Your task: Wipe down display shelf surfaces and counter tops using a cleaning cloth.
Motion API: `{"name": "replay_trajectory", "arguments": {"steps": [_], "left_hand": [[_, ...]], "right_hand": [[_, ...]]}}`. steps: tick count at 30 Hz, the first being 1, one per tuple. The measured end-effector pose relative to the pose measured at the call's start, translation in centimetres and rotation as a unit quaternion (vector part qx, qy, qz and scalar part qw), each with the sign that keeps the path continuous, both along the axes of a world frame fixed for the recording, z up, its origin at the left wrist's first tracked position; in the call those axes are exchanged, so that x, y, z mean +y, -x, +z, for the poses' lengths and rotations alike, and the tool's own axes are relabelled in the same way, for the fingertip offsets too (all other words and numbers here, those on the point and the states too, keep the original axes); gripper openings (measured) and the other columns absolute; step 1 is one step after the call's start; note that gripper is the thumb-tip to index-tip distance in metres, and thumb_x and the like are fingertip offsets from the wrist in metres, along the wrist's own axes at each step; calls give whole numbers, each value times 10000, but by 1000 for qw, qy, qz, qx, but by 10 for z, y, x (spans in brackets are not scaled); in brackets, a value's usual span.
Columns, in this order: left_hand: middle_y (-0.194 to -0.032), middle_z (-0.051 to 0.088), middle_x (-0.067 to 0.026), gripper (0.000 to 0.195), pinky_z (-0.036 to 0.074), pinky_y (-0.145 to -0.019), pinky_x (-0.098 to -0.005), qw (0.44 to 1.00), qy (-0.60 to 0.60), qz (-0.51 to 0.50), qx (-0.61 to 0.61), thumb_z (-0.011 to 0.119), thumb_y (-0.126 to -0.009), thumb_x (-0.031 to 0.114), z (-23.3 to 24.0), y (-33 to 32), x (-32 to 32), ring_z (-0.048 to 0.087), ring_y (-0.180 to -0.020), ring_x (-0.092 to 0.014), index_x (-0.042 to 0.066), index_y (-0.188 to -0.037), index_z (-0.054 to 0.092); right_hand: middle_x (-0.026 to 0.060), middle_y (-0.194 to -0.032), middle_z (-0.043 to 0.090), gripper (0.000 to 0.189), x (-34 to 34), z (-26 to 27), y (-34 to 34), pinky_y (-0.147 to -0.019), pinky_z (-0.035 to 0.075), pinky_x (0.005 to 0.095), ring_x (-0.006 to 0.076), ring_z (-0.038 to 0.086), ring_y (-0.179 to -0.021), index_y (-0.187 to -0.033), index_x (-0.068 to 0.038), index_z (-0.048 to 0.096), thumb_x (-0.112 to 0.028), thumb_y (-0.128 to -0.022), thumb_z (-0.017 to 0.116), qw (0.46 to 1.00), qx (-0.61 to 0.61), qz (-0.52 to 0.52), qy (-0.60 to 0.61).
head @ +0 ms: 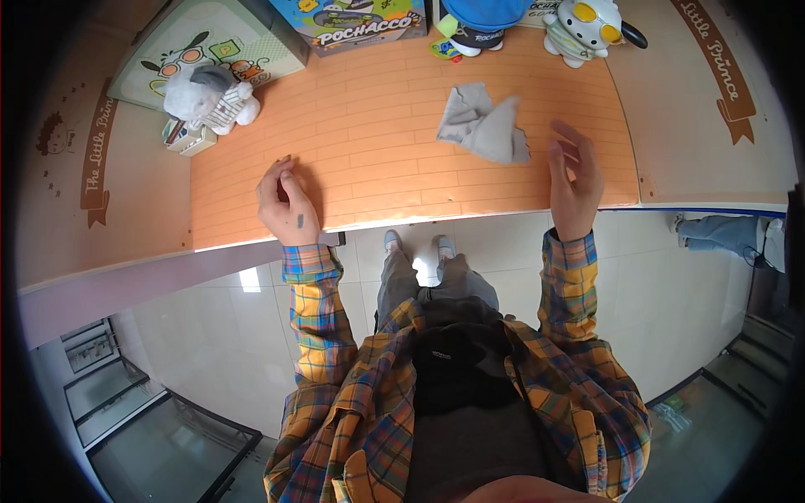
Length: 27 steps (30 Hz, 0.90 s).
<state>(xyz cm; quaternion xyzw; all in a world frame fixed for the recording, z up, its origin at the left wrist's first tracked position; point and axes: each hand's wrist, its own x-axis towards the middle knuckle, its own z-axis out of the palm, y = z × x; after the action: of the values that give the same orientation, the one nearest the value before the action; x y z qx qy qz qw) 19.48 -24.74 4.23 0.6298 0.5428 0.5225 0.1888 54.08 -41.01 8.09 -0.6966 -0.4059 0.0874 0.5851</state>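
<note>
My left hand (286,204) rests by the front edge of the wood-patterned shelf surface (365,138), its fingers loosely curled and a gap showing beside the thumb. Nothing shows in it, and a dark mark is on its back. At the right, my right hand (575,179) is over the same edge with thumb and fingers apart, holding nothing. Just left of its fingertips lies a crumpled grey cloth (494,129), partly folded, with one corner standing up. The hand and the cloth look apart.
Back left, a plush dog (217,97) leans before a pale green box (264,50), on a small box (195,141). Behind are a Pochacco box (358,25), a blue-capped figure (481,28) and a white figure with yellow goggles (585,31). Printed side panels (692,126) flank the shelf.
</note>
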Motion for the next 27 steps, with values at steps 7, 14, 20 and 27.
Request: {"name": "replay_trajectory", "arguments": {"steps": [7, 14, 20, 27], "left_hand": [[-1198, 731, -173, 192, 505, -1018, -417, 994, -35, -14, 103, 580, -1010, 60, 7, 0, 3, 642, -1198, -333, 8, -1058, 758], [-1139, 732, -146, 228, 531, -991, -355, 976, 98, -114, -156, 534, -1076, 68, 32, 60, 6, 678, -1110, -226, -53, -1134, 719], [-1002, 710, -96, 256, 543, -826, -283, 987, 89, -62, -123, 491, -1098, 61, 12, 168, 53, 642, -894, -142, -61, -1173, 704], [-978, 720, -111, 242, 527, -841, -297, 992, 55, -115, 1, 527, -1094, 88, 22, 165, 49, 676, -949, -169, -55, -1170, 707]], "right_hand": [[174, -1494, 566, 493, 40, -24, 96, -1207, 327, 572, 415, 466, -1437, -1462, -82, 567, -337, -1043, 616, 956, -264, 85, 92], [72, -1499, 589, 438, 80, -10, 241, -1254, 200, 638, 342, 440, -1476, -1430, -146, 607, -291, -1018, 634, 914, -287, 276, 80], [14, -1496, 584, 428, 108, -13, 230, -1258, 199, 648, 308, 451, -1473, -1408, -195, 618, -274, -990, 661, 928, -306, 128, 172], [17, -1430, 652, 405, 113, -6, 239, -1241, 262, 590, 313, 533, -1401, -1337, -166, 674, -198, -939, 737, 939, -300, 50, 157]]}}
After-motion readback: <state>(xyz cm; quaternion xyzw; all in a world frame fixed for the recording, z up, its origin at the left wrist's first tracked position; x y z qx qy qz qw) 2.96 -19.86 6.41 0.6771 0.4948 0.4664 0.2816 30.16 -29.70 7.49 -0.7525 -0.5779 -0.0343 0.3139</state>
